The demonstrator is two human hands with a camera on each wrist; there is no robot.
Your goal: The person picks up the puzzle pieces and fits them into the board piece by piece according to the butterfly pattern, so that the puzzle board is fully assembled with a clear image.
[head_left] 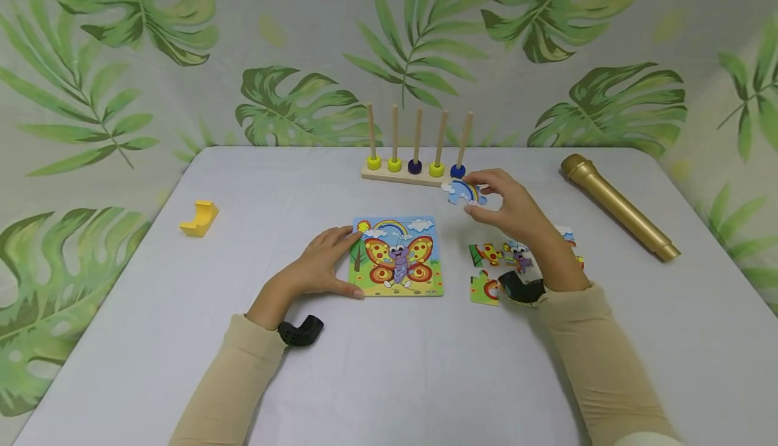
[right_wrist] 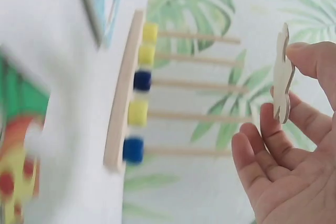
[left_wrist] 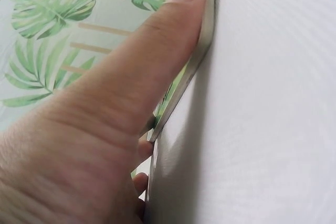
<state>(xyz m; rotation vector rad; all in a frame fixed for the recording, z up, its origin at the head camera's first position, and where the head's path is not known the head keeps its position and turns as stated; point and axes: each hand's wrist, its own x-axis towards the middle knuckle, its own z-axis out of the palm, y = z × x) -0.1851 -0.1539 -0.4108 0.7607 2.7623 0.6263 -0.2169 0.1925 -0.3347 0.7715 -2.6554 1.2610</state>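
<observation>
My right hand (head_left: 509, 206) pinches a jigsaw puzzle piece (head_left: 464, 192) with a rainbow and cloud on blue, held above the table. In the right wrist view the piece (right_wrist: 282, 77) shows its bare wooden back and edge between thumb and fingers. The left hand (head_left: 322, 263) grips the left side of a square butterfly puzzle board (head_left: 398, 257), fingers at the upper left and thumb at the lower left corner. Close up in the left wrist view, the thumb (left_wrist: 173, 19) lies along the board's edge (left_wrist: 181, 85).
Loose puzzle pieces (head_left: 484, 288) lie right of the board, partly under the right forearm. Behind stands a wooden peg rack (head_left: 404, 176) with yellow and blue beads on its upright pegs. A gold microphone (head_left: 620, 206) lies at right, a yellow block (head_left: 199, 219) at left.
</observation>
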